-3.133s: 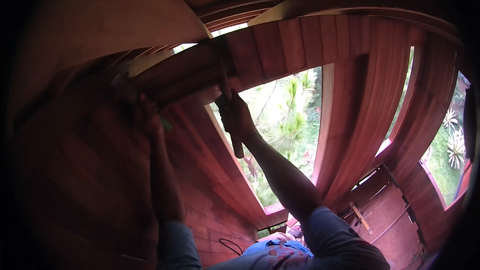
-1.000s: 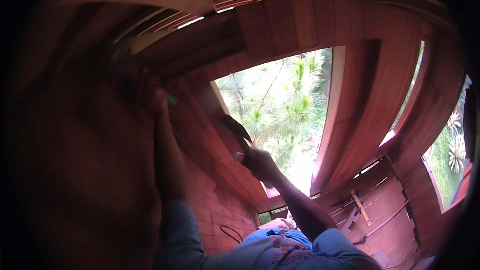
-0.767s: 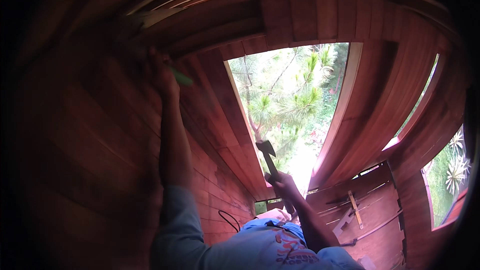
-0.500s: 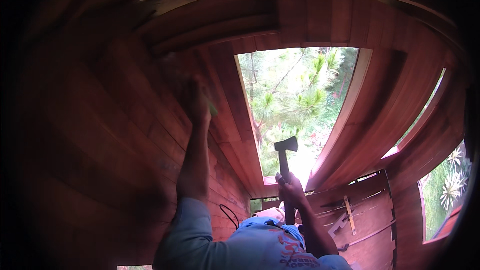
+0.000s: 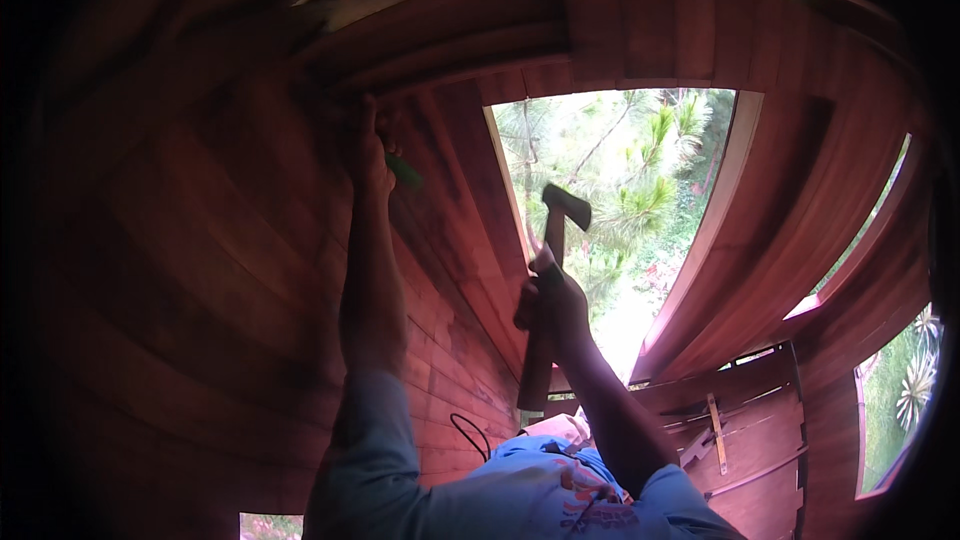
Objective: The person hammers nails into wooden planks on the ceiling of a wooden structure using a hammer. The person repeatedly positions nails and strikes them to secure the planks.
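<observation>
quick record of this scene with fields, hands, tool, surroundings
setting: inside a reddish wooden plank structure, camera tilted up
left hand: raised high, pressed against the wall planks, a small green object at its fingers
right hand: gripping the wooden handle of a hammer, head up
hammer position: in front of the window opening, apart from the wall
outside: pine branches and greenery
lower right: low wooden panel with slats
</observation>
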`<action>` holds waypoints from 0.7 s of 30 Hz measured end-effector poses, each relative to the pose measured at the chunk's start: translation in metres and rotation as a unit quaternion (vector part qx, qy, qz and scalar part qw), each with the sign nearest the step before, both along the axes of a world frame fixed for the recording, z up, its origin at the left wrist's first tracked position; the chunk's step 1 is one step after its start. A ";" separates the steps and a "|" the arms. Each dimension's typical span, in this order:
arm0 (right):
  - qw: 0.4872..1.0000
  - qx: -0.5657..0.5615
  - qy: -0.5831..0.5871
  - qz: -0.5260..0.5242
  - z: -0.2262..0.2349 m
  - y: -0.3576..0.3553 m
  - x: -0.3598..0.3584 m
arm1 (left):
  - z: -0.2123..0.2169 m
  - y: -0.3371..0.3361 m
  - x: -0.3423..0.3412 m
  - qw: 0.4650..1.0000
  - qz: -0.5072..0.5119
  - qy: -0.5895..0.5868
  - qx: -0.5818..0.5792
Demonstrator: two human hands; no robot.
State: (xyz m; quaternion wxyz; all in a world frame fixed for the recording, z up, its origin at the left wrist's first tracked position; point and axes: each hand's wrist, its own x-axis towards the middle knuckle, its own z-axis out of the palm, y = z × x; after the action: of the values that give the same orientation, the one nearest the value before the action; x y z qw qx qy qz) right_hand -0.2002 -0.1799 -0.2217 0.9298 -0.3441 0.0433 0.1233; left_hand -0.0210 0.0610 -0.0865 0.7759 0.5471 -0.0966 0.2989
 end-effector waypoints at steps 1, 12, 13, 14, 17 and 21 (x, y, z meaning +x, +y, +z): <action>0.999 0.042 -0.011 0.006 0.018 0.008 0.007 | 0.001 0.003 0.003 0.999 -0.039 -0.020 -0.002; 0.903 0.360 -0.192 0.137 0.104 0.047 0.069 | -0.010 0.017 0.035 0.993 -0.080 -0.087 -0.024; 0.888 0.384 -0.187 0.170 0.105 0.047 0.071 | -0.009 0.014 0.034 0.992 -0.090 -0.088 -0.025; 0.871 0.408 -0.181 0.203 0.106 0.047 0.073 | -0.007 0.011 0.032 0.995 -0.062 -0.073 -0.024; 0.857 0.430 -0.176 0.222 0.096 0.046 0.078 | -0.005 0.004 0.027 0.998 -0.026 -0.052 -0.022; 0.893 0.417 -0.121 0.115 0.101 0.052 0.067 | -0.008 0.009 0.033 0.994 -0.069 -0.080 -0.025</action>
State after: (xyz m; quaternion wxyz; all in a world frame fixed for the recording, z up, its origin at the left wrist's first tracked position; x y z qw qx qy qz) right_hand -0.1334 -0.1283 -0.1209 0.9651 0.0604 -0.1653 0.1938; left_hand 0.0118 0.0696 -0.0941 0.7978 0.4940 -0.1885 0.2897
